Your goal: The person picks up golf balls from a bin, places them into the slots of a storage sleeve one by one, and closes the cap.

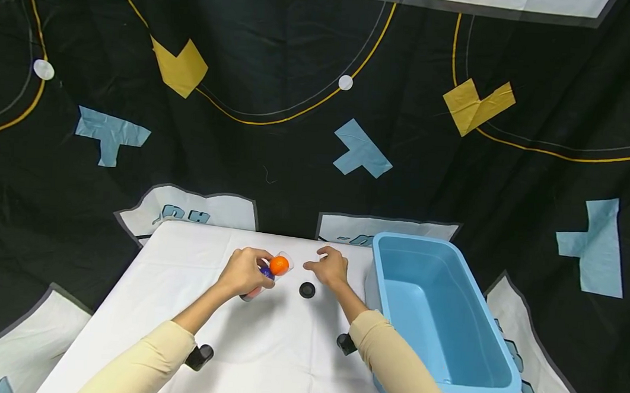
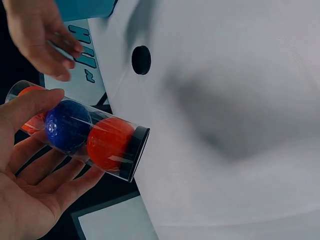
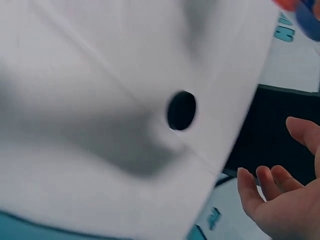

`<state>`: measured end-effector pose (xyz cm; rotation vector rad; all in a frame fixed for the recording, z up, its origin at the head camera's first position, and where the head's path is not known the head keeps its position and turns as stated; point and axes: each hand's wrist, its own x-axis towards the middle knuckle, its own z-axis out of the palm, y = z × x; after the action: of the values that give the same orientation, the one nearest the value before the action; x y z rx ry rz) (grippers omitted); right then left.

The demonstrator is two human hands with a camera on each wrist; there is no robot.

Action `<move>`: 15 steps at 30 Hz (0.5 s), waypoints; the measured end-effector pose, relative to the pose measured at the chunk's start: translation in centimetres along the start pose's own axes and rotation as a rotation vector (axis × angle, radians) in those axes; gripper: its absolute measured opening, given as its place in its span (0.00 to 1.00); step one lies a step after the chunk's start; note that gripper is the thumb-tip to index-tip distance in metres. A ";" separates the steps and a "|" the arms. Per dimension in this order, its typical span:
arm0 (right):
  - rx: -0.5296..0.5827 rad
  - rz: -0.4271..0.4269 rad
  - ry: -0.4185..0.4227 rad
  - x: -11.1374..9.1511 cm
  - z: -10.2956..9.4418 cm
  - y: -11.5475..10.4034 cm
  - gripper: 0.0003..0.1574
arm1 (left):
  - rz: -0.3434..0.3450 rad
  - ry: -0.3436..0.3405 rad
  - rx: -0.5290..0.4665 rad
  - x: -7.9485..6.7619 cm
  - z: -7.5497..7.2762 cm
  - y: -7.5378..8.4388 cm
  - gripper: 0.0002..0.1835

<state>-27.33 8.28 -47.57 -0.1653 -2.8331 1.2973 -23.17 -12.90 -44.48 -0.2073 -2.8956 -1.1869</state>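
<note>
Left wrist shows a ball tube (image 2: 80, 129) near blue block lettering (image 2: 87, 57).

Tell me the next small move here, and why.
Probably lower the right hand and pick up the loose black cap: that hand is empty and near it, the left hand grips the clear tube with balls inside, and the tube's far end shows no black cap.

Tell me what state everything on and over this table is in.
Clear tube: capped at one end; other end looks open
Balls: inside the tube
Loose black cap: lying on the table
Blue bin: upright, open-topped
Left hand: holding the tube
Right hand: open, holding nothing
</note>
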 end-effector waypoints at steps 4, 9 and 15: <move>0.002 0.021 0.022 -0.4 1.8 1.5 0.30 | -0.003 -0.001 0.002 0.0 0.2 -0.3 0.24; 0.009 0.050 0.037 -1.1 3.7 3.2 0.30 | -0.002 0.002 0.006 0.0 0.4 -0.5 0.24; 0.004 0.045 0.053 -2.0 5.5 4.8 0.31 | 0.006 0.009 0.003 0.1 0.6 -0.6 0.24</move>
<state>-25.31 7.05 -54.77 -0.2608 -2.7978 1.2870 -23.30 -12.91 -45.34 -0.2105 -2.8871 -1.1793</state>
